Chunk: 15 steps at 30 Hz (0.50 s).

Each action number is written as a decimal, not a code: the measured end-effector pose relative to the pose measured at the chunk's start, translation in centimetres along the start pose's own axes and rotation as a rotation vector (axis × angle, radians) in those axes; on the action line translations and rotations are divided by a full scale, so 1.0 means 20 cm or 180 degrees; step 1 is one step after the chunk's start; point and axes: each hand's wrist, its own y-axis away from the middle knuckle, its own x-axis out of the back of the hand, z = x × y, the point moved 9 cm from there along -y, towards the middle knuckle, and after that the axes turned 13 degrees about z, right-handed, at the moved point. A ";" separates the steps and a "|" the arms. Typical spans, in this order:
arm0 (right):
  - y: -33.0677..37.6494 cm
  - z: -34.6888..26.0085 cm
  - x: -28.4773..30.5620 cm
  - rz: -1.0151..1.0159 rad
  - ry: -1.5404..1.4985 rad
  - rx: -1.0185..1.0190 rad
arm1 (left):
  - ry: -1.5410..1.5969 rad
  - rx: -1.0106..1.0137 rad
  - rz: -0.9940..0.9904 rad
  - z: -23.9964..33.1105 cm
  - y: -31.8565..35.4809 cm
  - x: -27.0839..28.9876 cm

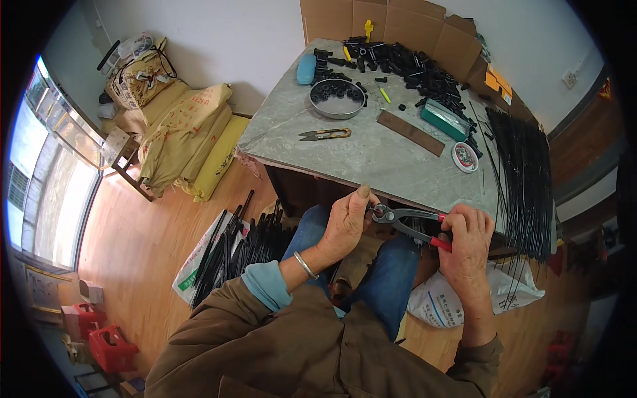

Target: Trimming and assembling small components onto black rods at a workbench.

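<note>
My right hand (466, 242) is closed round the red grips of a pair of pincers (406, 227), whose handles stand apart. Their jaws point left, over my lap and just off the table's front edge. At those jaws my left hand (348, 215) pinches with its thumb raised. Between its fingers is a small piece that I cannot make out. On the grey table (285, 139) ahead lie thread snips (325, 134), a metal bowl (337, 113) of small black parts, and a flat brown bar (410, 132).
Black plastic parts (405, 63) are heaped at the back, before a cardboard screen (391, 26). Long black rods (521, 179) overhang the right edge. A green box (443, 121) and a small white tub (464, 159) stand nearby. More black rods (255, 242) lie on the floor, left of my knees.
</note>
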 end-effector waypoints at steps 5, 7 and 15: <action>0.00 0.00 0.01 0.0068 0.0070 -0.0035 | 0.0016 0.0021 0.0010 -0.03 0.00 -0.01; 0.01 0.01 0.00 0.0050 0.0079 -0.0043 | 0.0029 0.0070 -0.0027 -0.01 0.00 -0.01; 0.44 0.07 -0.42 -0.1888 -0.2945 -0.3143 | 0.0108 -0.0141 0.0143 0.04 -0.03 0.02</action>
